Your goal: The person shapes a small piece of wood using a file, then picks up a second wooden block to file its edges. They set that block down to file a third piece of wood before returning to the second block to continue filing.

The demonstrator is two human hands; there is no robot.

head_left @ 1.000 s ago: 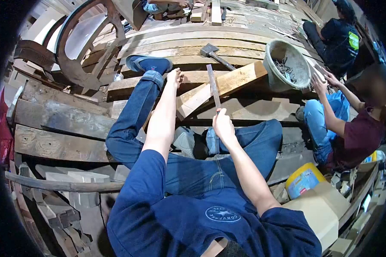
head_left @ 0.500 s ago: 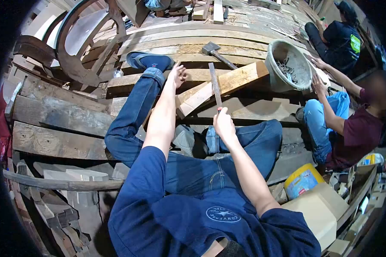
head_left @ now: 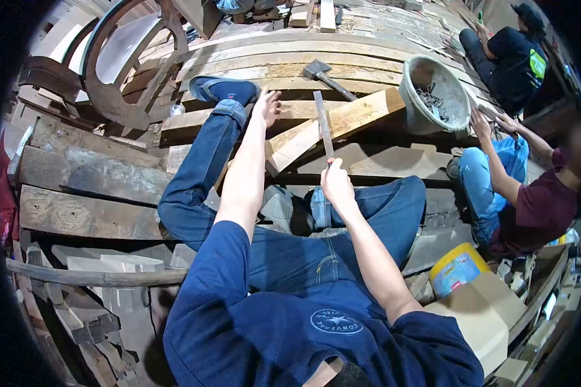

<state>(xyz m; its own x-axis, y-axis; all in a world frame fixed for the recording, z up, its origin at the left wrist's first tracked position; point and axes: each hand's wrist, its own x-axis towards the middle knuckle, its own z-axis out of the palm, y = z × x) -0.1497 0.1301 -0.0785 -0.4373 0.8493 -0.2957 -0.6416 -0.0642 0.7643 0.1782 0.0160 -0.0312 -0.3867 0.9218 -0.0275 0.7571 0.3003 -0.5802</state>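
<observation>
My right hand (head_left: 337, 184) is wrapped round the handle of a long flat metal file (head_left: 323, 126), which points away from me over a light wooden block. The wooden block (head_left: 361, 116) lies slanted across the planks. To the left of the block, my left hand (head_left: 268, 108) is raised with its fingers apart and nothing in it. Behind the block a hammer (head_left: 317, 69) with a square head rests on the planks, its handle running down toward the block.
A pale bucket (head_left: 435, 95) holding nails stands right of the block. Beside it sits a person (head_left: 536, 200) holding something; another person (head_left: 513, 61) is farther back. A yellow bucket (head_left: 457, 269) is at lower right, and curved wooden frames (head_left: 119, 71) are at upper left.
The seated person's hands at the right have moved away from the pale bucket, to the right and down. My hands and the file have barely moved.
</observation>
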